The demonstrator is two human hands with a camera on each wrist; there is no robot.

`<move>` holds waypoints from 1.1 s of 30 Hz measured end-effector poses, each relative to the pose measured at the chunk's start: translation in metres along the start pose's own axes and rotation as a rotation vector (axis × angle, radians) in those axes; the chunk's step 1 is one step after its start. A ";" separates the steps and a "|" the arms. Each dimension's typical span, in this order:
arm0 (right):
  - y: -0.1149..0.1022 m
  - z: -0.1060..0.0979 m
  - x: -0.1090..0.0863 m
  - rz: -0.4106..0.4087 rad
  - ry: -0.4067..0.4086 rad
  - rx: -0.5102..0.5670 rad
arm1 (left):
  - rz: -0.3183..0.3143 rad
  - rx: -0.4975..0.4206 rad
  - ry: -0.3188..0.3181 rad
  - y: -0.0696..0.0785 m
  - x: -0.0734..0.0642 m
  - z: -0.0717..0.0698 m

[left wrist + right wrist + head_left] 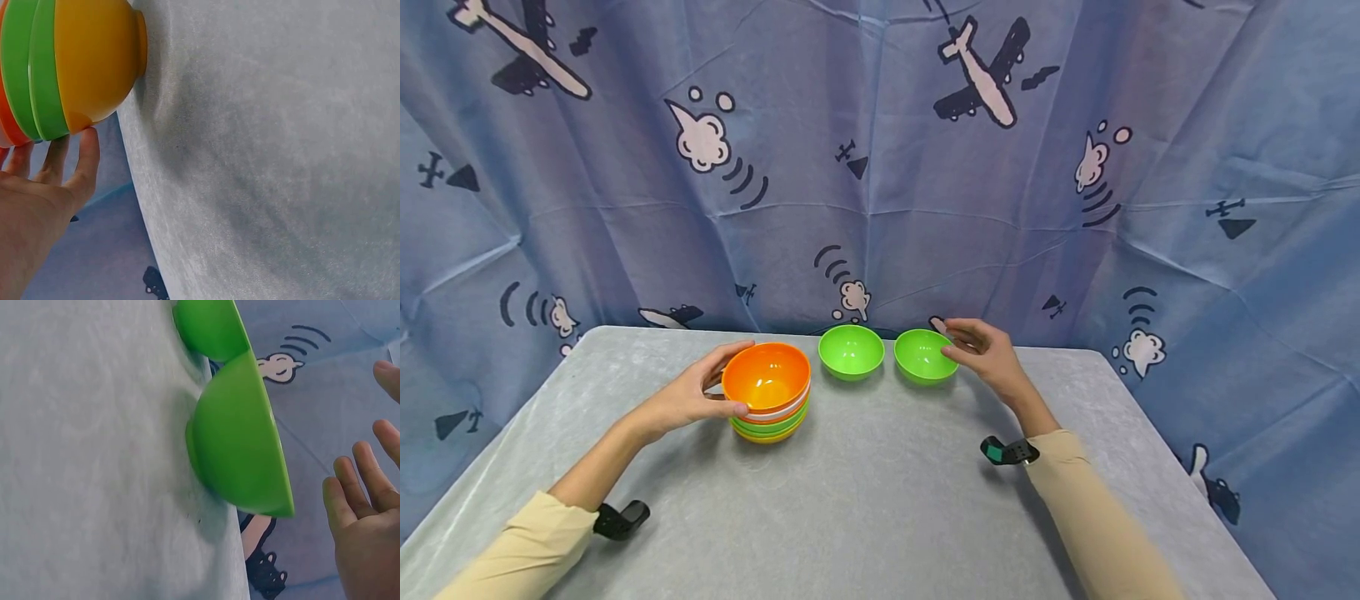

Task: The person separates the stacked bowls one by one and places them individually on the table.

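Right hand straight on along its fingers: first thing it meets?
Likely the nearest green bowl, at its rim. The right hand looks apart from it and above rim level in the right wrist view, so might pass over; depth unclear.

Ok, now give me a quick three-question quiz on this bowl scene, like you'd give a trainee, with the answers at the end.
1. Multiple choice: the bottom bowl of the stack held by the left hand is which colour?
A) white
B) yellow
C) blue

2. True or false: there is a gap between the right hand and the nearest green bowl.

3. Count: how many bowls sit outside the stack?

Key:
1. B, yellow.
2. True; the right wrist view shows the fingers clear of its rim.
3. Two: that one and its green neighbour.
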State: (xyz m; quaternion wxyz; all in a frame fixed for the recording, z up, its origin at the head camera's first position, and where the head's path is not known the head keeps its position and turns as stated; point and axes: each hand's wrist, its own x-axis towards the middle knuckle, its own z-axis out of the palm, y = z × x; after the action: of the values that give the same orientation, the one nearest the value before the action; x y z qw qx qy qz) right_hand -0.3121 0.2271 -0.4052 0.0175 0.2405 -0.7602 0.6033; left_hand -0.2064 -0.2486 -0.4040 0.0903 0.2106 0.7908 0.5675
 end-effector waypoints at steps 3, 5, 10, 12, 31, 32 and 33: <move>-0.001 0.005 0.002 -0.032 -0.018 0.032 | 0.001 -0.003 -0.001 0.000 0.000 0.000; -0.002 0.008 0.003 -0.053 -0.030 0.055 | 0.001 -0.009 -0.003 0.000 0.000 0.000; -0.002 0.019 0.004 -0.079 -0.057 0.085 | 0.002 -0.027 -0.010 0.000 -0.001 -0.001; -0.002 0.023 0.005 -0.085 -0.062 0.093 | 0.002 -0.031 -0.012 0.000 -0.002 -0.001; -0.010 0.055 0.015 -0.084 -0.125 0.112 | 0.003 -0.002 -0.012 -0.002 0.000 0.000; -0.010 0.057 0.015 -0.087 -0.127 0.109 | 0.001 0.003 -0.011 -0.003 0.000 0.000; -0.011 0.059 0.016 -0.090 -0.130 0.104 | 0.000 0.005 -0.010 -0.003 0.000 0.000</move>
State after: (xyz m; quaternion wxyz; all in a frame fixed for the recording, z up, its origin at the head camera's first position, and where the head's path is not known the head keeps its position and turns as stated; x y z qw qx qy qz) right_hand -0.3064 0.1657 -0.4062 -0.0173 0.3134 -0.7160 0.6236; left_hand -0.2069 -0.2495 -0.4067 0.0939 0.2138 0.7917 0.5645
